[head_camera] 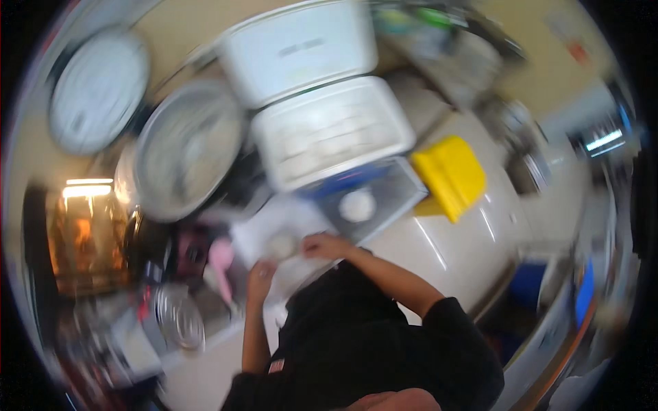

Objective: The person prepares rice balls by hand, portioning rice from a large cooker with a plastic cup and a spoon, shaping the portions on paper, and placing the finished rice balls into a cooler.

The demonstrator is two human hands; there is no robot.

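My left hand (262, 272) and my right hand (323, 245) are close together over a white work surface (275, 218). Between them, near the fingers of both, lies a pale round piece (282, 246), possibly dough. The view is blurred, and I cannot tell whether either hand grips anything. Beyond my right hand, another white round piece (358, 205) rests on a dark grey tray (388, 203) with a pale rim. To the left of my left hand is a pink scoop or ladle (221, 257), its handle pointing towards me.
An open white cooler box (334, 133) holding pale pieces stands ahead, its lid (303, 51) raised. A large round basin (190, 149) sits left of it. A yellow plastic object (450, 177) lies right of the tray. A lit glass-fronted appliance (87, 236) stands far left.
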